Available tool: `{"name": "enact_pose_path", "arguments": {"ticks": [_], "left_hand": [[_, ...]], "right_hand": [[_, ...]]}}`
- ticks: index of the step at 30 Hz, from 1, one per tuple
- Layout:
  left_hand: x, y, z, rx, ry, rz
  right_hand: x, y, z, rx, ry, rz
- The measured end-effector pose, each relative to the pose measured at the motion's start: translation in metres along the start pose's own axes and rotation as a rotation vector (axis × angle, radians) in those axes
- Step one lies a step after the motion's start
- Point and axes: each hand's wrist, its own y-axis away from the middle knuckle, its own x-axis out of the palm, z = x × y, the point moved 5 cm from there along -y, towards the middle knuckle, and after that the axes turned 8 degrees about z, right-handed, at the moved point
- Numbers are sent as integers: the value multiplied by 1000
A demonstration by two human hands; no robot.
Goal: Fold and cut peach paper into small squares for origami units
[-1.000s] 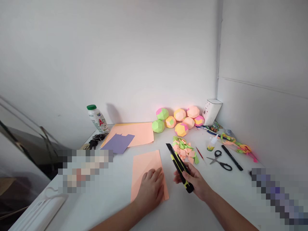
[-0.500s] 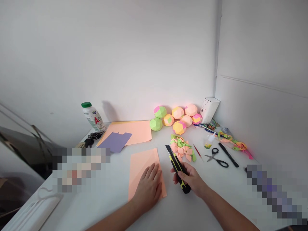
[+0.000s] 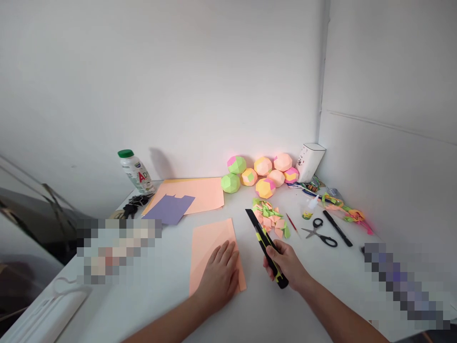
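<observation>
At a white desk (image 3: 167, 290) set in the corner of a room, a peach paper sheet (image 3: 204, 245) lies flat at the middle of the work, under a person's left hand (image 3: 220, 276). The palm faces down, its fingers stretched out and close together, resting across the sheet's right part and gripping nothing. At 3 o'clock from the sheet, apart from it, the right hand (image 3: 288, 263) wraps round the black-and-yellow handle of a utility knife (image 3: 263, 239), thumb on top, with the dark blade pointing toward 11 o'clock.

The paper looks light, fairly stiff and easily creased, apt to slide on the smooth surface unless pressed; it is best held by a flat palm, or lifted by its edges. A narrow band runs along its right side, though whether it is a fold or a separate strip cannot be told. The knife looks light and rigid, safest held by the handle, well back from the blade.

Purple paper (image 3: 170, 208) lies at 10 o'clock, faceted paper balls (image 3: 265, 188) cluster at 1, small paper pieces (image 3: 270, 221) pile up at 2, and scissors (image 3: 323, 238) rest between 2 and 3.
</observation>
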Motion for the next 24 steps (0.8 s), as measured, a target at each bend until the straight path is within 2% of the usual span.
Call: {"name": "enact_pose_path", "arguments": {"ticks": [11, 24], "left_hand": [[1, 0, 0, -15, 32, -2], [2, 0, 1, -4, 11, 13]], "right_hand": [[7, 3, 12, -63, 7, 107], [3, 4, 14, -83, 32, 57]]}}
